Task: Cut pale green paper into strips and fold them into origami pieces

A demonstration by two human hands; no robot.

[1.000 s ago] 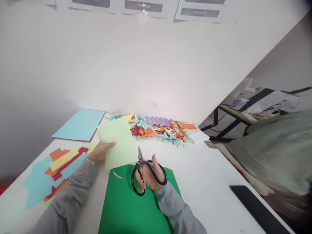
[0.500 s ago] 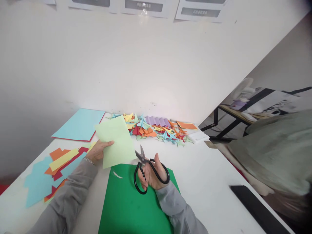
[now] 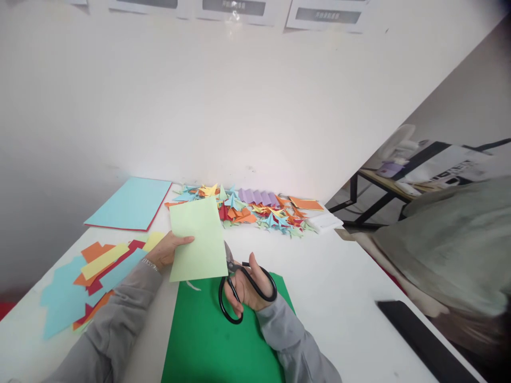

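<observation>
A pale green sheet of paper (image 3: 202, 250) is pinched by its left side in my left hand (image 3: 170, 249), thumb on top. My right hand (image 3: 249, 287) has its fingers through the black handles of a pair of scissors (image 3: 230, 266). The handles are spread apart, and the blades meet the sheet's lower right edge, one partly hidden behind the paper. Under both hands lies a green sheet (image 3: 223, 330) with a thin white paper sliver (image 3: 193, 286) near its top left.
Coloured paper scraps (image 3: 99, 271) lie at left, below a blue sheet (image 3: 131, 202) on red. Folded paper pieces (image 3: 239, 213) line the wall beside a white block (image 3: 323, 222). A black strip (image 3: 419, 335) is at right, near another person (image 3: 451, 244).
My left hand has brought the pale green sheet to the right, up against the scissors. The blades now overlap its right edge; my right hand has barely moved.
</observation>
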